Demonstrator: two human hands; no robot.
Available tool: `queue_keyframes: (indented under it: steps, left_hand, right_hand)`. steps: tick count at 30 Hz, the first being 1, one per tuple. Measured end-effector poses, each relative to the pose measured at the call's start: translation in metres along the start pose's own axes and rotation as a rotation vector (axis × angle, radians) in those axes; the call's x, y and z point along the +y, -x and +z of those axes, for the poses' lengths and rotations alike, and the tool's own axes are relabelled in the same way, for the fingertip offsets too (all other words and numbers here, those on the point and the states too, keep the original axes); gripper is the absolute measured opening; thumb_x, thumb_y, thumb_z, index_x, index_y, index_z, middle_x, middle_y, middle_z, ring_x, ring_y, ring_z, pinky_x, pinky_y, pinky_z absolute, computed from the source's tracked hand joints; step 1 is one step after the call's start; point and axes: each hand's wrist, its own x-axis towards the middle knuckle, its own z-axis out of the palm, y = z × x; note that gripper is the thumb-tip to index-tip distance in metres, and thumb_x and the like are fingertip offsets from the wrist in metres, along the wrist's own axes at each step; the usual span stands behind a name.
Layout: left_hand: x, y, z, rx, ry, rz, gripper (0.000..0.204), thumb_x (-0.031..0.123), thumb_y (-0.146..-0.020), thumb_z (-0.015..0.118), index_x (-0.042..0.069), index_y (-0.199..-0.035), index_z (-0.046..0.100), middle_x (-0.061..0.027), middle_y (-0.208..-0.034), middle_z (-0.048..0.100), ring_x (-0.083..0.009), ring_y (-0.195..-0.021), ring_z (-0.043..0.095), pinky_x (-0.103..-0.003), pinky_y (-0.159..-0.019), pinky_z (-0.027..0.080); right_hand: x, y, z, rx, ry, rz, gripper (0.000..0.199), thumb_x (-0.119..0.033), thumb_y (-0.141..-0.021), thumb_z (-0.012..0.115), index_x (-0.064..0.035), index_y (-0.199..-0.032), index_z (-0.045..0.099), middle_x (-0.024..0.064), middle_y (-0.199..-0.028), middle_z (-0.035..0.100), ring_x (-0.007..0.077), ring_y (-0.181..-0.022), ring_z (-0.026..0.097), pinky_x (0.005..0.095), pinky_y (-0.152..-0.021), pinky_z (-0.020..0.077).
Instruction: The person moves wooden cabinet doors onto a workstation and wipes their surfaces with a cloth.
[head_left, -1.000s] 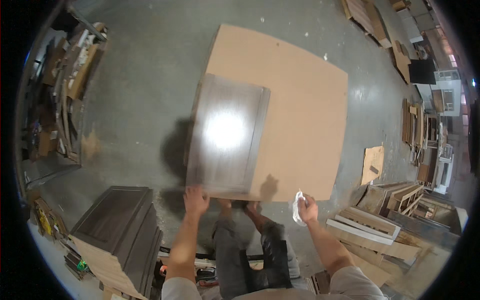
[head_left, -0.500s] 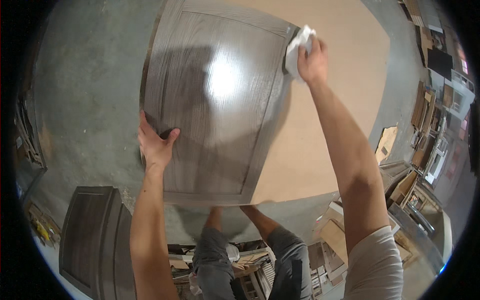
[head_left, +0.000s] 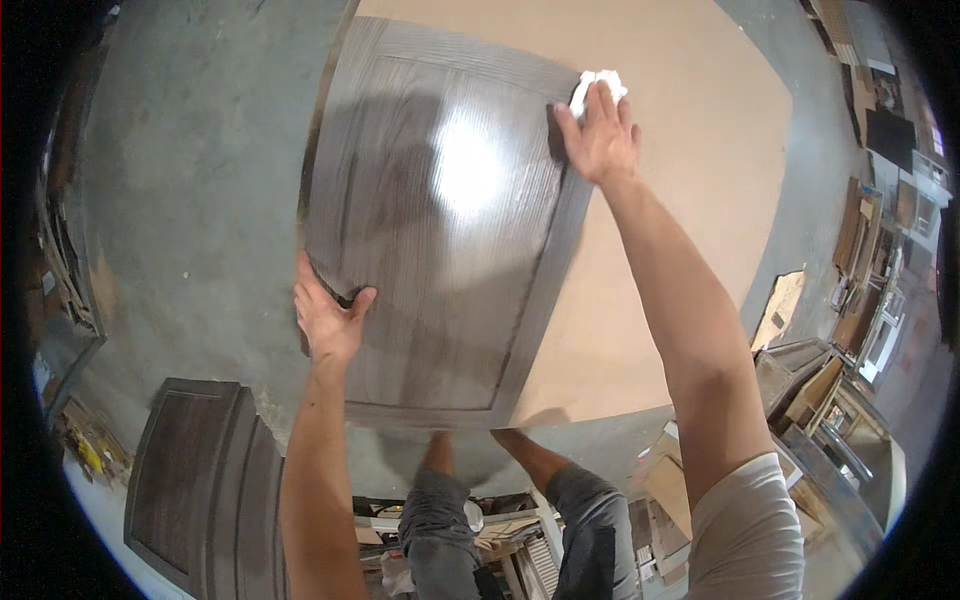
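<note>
A grey-brown wood-grain cabinet door (head_left: 430,330) with a recessed panel lies flat on a tan board (head_left: 690,200). My left hand (head_left: 332,318) holds the door's left edge, thumb on its face and fingers along the side. At the far right corner my right hand (head_left: 605,140) presses a crumpled white cloth (head_left: 598,84) against the door's edge, its fingers laid over the cloth. Most of the cloth is hidden under those fingers. Light glares off the middle of the panel.
More dark cabinet doors (head_left: 190,480) stand at the lower left. Wood offcuts and panels (head_left: 800,390) are piled at the right, beside a torn piece of cardboard (head_left: 780,305). Grey concrete floor (head_left: 200,200) surrounds the board.
My right hand has shifted slightly left with the cloth and now lies flatter over the door's corner. My left hand still holds the left edge. The whole view has shifted a little.
</note>
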Motion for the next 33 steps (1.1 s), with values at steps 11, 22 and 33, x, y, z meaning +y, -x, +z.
queue_keyframes:
  steps: [11, 22, 33]
  left_hand:
    - [0.047, 0.005, -0.032, -0.106, -0.114, -0.198, 0.112, 0.039, -0.078, 0.080, 0.014, -0.155, 0.003, -0.0204, -0.151, 0.028, -0.0419, -0.139, 0.028, -0.058, -0.113, 0.025]
    - [0.060, 0.305, -0.080, -0.482, 0.064, -0.067, 0.077, 0.045, -0.087, 0.062, 0.009, -0.149, 0.033, -0.0234, -0.154, 0.021, -0.0428, -0.143, 0.022, -0.059, -0.115, 0.019]
    - [-0.050, 0.634, -0.193, -0.256, 0.267, -0.619, 0.058, 0.049, -0.086, 0.057, 0.008, -0.127, 0.060, -0.0161, -0.129, 0.061, -0.0343, -0.120, 0.057, -0.048, -0.099, 0.047]
  right_hand:
    - [0.028, 0.091, -0.028, -0.263, 0.050, -0.118, 0.053, -0.012, -0.082, 0.054, -0.0172, -0.134, 0.052, 0.0099, -0.133, 0.058, 0.0324, -0.122, 0.054, 0.0512, -0.103, 0.0425]
    - [0.235, 0.604, -0.095, -0.555, -0.093, 0.301, 0.042, -0.035, -0.092, 0.047, -0.0073, -0.119, 0.064, 0.0249, -0.122, 0.061, 0.0422, -0.111, 0.059, 0.0487, -0.097, 0.0456]
    - [0.201, 0.597, -0.206, -0.323, -0.413, -0.154, 0.053, -0.048, -0.092, 0.055, 0.0010, -0.099, 0.073, 0.0233, -0.093, 0.070, 0.0366, -0.089, 0.067, 0.0472, -0.080, 0.0515]
